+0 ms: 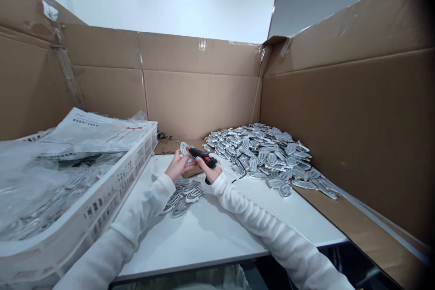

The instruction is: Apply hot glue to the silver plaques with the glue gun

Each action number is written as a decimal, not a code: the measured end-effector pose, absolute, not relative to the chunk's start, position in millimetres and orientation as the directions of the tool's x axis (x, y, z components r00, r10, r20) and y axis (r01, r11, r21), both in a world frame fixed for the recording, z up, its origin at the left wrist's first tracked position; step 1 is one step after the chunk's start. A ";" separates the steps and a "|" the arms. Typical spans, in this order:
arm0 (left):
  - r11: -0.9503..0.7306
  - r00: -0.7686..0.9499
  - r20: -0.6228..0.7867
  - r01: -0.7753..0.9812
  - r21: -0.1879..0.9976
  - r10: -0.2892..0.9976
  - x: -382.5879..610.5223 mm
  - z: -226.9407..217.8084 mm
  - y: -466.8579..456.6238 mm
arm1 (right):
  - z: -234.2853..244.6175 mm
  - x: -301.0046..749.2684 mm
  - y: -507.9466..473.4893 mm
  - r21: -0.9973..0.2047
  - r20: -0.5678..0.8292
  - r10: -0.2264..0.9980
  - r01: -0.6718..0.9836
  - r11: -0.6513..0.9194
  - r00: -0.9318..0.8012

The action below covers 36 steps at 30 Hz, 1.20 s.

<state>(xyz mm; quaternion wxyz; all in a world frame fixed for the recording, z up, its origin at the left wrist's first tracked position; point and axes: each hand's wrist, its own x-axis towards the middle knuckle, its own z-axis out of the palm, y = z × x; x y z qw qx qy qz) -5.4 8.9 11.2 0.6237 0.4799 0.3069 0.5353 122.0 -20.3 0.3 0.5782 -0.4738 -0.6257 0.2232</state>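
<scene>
My left hand (176, 166) pinches a flat grey-and-white patterned piece (184, 148) above the table. In my right hand (211, 173) is a black and orange glue gun (203, 156), its orange tip pointing left and resting at or just over the piece; whether they touch I cannot tell. Below my hands a small group of similar pieces (186, 197) lies on the white tabletop (217, 235). A large heap of such pieces (261, 149) rises to the right, with a black cable (243, 170) in front of it.
A white plastic basket (102, 204) stands at the left, holding bagged pieces and printed papers (98, 129). Tall cardboard walls (200, 95) enclose the table at the back and both sides. More cardboard (360, 231) lies along the right edge.
</scene>
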 end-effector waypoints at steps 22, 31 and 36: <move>-0.075 0.270 0.190 -0.386 0.919 0.944 -7.1 5.1 15.6 | -8.6 123.9 -12.6 -0.805 0.562 0.819 0.303 0.510 0.115; -0.084 0.271 0.194 -0.369 0.926 0.943 -6.5 5.6 15.7 | -17.7 126.3 -3.6 -0.821 0.541 0.832 0.296 0.489 0.126; -0.094 0.274 0.200 -0.356 0.930 0.941 -6.8 6.8 14.6 | -17.4 126.1 -3.9 -0.831 0.533 0.835 0.271 0.486 0.137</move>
